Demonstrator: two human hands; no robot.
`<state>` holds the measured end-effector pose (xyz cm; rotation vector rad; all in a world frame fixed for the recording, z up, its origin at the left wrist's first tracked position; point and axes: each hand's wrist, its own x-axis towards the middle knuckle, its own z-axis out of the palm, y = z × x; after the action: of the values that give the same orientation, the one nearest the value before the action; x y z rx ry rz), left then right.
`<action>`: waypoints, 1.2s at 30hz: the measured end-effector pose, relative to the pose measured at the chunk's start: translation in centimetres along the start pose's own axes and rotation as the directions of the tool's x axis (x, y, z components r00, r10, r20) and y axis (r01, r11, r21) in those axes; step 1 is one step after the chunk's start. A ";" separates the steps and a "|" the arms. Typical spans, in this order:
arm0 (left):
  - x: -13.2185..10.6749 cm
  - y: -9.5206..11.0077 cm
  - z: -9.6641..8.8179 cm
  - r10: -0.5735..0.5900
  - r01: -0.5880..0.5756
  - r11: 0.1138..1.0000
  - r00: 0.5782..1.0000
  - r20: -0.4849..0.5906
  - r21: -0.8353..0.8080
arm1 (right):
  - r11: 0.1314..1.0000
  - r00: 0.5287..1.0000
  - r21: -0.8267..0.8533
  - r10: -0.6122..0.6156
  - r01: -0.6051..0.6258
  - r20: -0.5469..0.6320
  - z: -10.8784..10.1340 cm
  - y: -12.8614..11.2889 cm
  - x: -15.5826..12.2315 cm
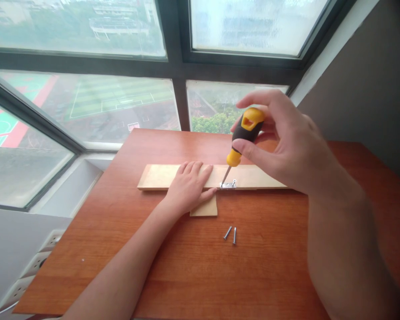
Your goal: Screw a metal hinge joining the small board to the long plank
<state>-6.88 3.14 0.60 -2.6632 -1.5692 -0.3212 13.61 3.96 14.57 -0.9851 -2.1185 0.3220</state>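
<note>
My right hand (280, 138) grips a yellow-and-black screwdriver (247, 129) by its handle, with the thumb and fingers around it. The screwdriver leans, and its tip meets the left end of a small metal bracket (228, 185) at the near edge of a pale wooden board (160, 175). A screw (234, 182) stands up at the bracket's right end. Spread flat on the board, left of the bracket, is my left hand (191, 186). A smaller wooden piece (206, 208) sticks out from under the board, partly hidden by that hand.
Two loose screws (234, 235) lie on the reddish-brown table (260, 275) in front of the board. Dark-framed windows (175, 71) rise behind the table. Wall sockets (33, 263) are at the lower left, below the table's left edge.
</note>
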 end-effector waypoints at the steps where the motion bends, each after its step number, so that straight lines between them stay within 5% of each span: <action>1: 0.0 0.0 0.0 0.001 -0.001 1.000 1.000 0.002 0.004 | 0.999 1.000 -0.052 -0.009 0.007 -0.027 0.1 0.1 0.1; 4: 0.0 0.0 0.0 0.002 -0.002 1.000 1.000 0.008 0.014 | 0.994 0.996 -0.106 -0.045 0.037 -0.071 0.2 0.4 0.2; 9: 0.0 0.0 0.0 0.000 0.000 1.000 1.000 0.006 0.011 | 0.992 0.997 0.113 -0.055 0.048 0.059 0.0 0.3 0.0; 15: 0.0 0.0 0.0 0.000 0.000 1.000 1.000 0.001 -0.003 | 0.986 0.993 -0.158 -0.067 0.052 -0.092 0.6 0.4 0.3; 20: 0.0 0.0 0.0 0.001 -0.001 1.000 1.000 -0.003 0.000 | 0.997 0.996 -0.017 -0.079 0.080 0.042 0.3 -0.1 0.1; 26: 0.0 0.0 0.0 -0.004 0.004 1.000 1.000 -0.013 -0.020 | 0.963 0.994 -0.259 -0.094 0.075 -0.063 0.5 0.5 0.3; 36: 0.0 0.1 0.0 -0.005 0.005 1.000 1.000 -0.007 -0.013 | 0.987 0.998 -0.148 -0.056 0.059 0.029 0.3 0.0 0.0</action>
<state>-6.81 3.11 0.65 -2.6651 -1.5776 -0.3407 13.44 3.97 14.35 -1.0068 -2.2145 0.1496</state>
